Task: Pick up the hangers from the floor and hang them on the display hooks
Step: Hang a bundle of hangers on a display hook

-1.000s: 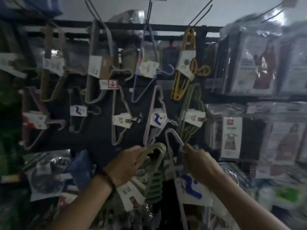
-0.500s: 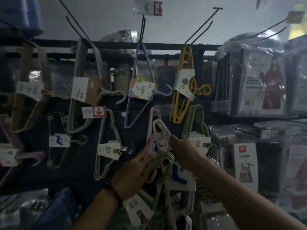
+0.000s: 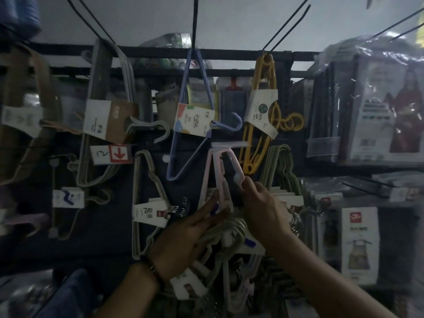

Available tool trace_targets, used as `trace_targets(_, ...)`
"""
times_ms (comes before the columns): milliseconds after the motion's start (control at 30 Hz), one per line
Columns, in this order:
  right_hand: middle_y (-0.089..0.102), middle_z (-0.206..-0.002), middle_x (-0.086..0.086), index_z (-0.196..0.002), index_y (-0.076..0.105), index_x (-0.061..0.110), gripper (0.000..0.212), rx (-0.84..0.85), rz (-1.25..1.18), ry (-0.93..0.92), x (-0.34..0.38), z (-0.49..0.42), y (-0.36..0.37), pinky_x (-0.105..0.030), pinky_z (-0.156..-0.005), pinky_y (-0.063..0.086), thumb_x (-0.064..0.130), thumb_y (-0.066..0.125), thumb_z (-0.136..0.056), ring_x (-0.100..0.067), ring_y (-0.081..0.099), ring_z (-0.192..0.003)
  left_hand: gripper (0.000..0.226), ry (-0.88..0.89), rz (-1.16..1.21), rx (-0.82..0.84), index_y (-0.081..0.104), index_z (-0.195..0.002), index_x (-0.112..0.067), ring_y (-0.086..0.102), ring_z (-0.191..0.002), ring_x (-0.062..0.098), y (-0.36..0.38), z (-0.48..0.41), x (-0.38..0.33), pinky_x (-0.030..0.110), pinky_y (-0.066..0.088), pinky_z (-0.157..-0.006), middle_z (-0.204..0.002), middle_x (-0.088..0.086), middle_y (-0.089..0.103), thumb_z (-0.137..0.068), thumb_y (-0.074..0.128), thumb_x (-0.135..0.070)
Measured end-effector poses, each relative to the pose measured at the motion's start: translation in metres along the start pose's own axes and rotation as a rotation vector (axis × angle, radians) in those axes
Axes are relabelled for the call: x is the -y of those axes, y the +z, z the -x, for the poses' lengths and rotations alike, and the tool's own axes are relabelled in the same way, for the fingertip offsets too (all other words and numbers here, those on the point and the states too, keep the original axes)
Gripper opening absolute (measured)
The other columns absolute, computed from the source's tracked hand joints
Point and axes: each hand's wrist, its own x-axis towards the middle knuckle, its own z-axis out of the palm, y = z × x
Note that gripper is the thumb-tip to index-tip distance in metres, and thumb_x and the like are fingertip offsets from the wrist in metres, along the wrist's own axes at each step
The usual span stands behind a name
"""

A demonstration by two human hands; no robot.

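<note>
My right hand (image 3: 261, 207) pinches the corner of a pink hanger bundle (image 3: 220, 171), lifted against the dark display wall beside a short hook with a pale strip (image 3: 229, 145). My left hand (image 3: 183, 237) has its forefingers stretched along the pink bundle while a pale green hanger bundle (image 3: 227, 230) hangs in its curled lower fingers. A white label with a blue mark (image 3: 251, 243) dangles below my right wrist.
Blue (image 3: 195, 115), yellow (image 3: 261, 111), grey (image 3: 110, 99) and olive (image 3: 282, 166) hanger bundles hang on hooks around my hands. Long black hooks (image 3: 286, 21) stick out overhead. Bagged aprons (image 3: 385, 106) fill the racks at right.
Both hands rose toward the wall. My right hand lifted the pink bundle from waist height up to the short hook, and my left hand followed with the green bundle.
</note>
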Motion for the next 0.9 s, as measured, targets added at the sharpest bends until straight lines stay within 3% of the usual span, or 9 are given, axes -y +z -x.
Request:
trace_targets(133, 0.057, -0.105, 0.0, -0.132, 0.035, 0.025, 0.053, 0.002, -0.016, -0.001, 0.001, -0.004, 0.008, -0.034, -0.054, 0.042, 0.017, 0.07, -0.093, -0.024, 0.063, -0.069, 0.072, -0.014, 0.03, -0.01, 0.025, -0.161, -0.051, 0.053, -0.144, 0.017, 0.002, -0.004, 0.011, 0.043, 0.057, -0.103, -0.174, -0.025, 0.001, -0.108, 0.055, -0.013)
trace_targets(233, 0.064, -0.106, -0.003, -0.135, 0.037, 0.022, 0.048, 0.014, -0.073, 0.038, 0.0, -0.001, 0.025, -0.032, -0.054, 0.042, 0.019, 0.065, -0.096, -0.026, 0.068, -0.073, 0.063, -0.041, 0.113, -0.015, 0.028, -0.159, -0.05, 0.035, -0.151, -0.002, 0.007, -0.007, 0.011, 0.032, 0.04, -0.122, -0.172, -0.028, 0.01, -0.11, 0.052, -0.019)
trace_targets(367, 0.067, -0.104, -0.005, -0.137, 0.037, 0.02, 0.049, 0.064, -0.201, 0.046, -0.004, -0.012, 0.047, -0.043, -0.059, 0.056, 0.02, 0.063, -0.097, -0.032, 0.069, -0.077, 0.06, -0.132, 0.192, -0.011, 0.025, -0.162, -0.044, 0.027, -0.151, -0.011, 0.014, -0.012, 0.003, 0.016, 0.026, -0.124, -0.169, -0.034, 0.014, -0.111, 0.05, -0.025)
trace_targets(533, 0.069, -0.103, -0.008, -0.13, 0.039, 0.021, 0.028, 0.161, -0.131, 0.154, 0.006, -0.048, 0.052, -0.031, -0.052, 0.037, 0.016, 0.05, -0.105, -0.031, 0.07, -0.083, 0.053, -0.304, 0.245, -0.08, 0.032, -0.162, -0.042, 0.031, -0.149, -0.01, 0.017, -0.016, 0.023, 0.026, 0.029, -0.127, -0.165, -0.03, 0.032, -0.11, 0.045, -0.044)
trace_targets(600, 0.072, -0.098, -0.008, -0.122, 0.039, 0.019, 0.016, 0.174, -0.064, 0.169, 0.006, -0.055, 0.055, -0.028, -0.046, 0.032, 0.023, 0.047, -0.109, -0.029, 0.074, -0.081, 0.047, -0.304, 0.24, -0.116, 0.043, -0.157, -0.039, 0.043, -0.144, -0.007, 0.02, -0.015, 0.024, 0.024, 0.037, -0.121, -0.158, -0.022, 0.048, -0.111, 0.044, -0.044)
trace_targets(700, 0.072, -0.103, -0.009, -0.121, 0.042, 0.016, 0.016, 0.274, 0.005, 0.127, 0.005, -0.063, 0.06, -0.034, -0.057, 0.04, 0.028, 0.044, -0.111, -0.031, 0.074, -0.089, 0.032, -0.359, 0.221, -0.141, 0.063, -0.136, -0.038, 0.062, -0.115, -0.006, 0.023, -0.014, 0.022, 0.027, 0.053, -0.099, -0.126, -0.02, 0.067, -0.111, 0.043, -0.044)
trace_targets(800, 0.067, -0.115, -0.016, -0.129, 0.046, 0.009, 0.024, 0.383, 0.051, 0.066, 0.0, -0.073, 0.066, -0.038, -0.067, 0.045, 0.023, 0.04, -0.11, -0.036, 0.07, -0.096, 0.026, -0.434, 0.201, -0.162, 0.065, -0.118, -0.035, 0.066, -0.097, -0.003, 0.03, -0.016, 0.026, 0.034, 0.056, -0.088, -0.105, -0.017, 0.071, -0.11, 0.042, -0.044)
trace_targets(900, 0.057, -0.124, -0.021, -0.143, 0.045, 0.006, 0.037, 0.46, 0.145, -0.122, -0.012, -0.079, 0.064, -0.039, -0.068, 0.047, 0.013, 0.042, -0.106, -0.036, 0.065, -0.091, 0.021, -0.459, 0.212, -0.2, 0.063, -0.105, -0.035, 0.067, -0.082, 0.003, 0.039, -0.023, 0.025, 0.038, 0.057, -0.077, -0.088, -0.011, 0.071, -0.11, 0.043, -0.041)
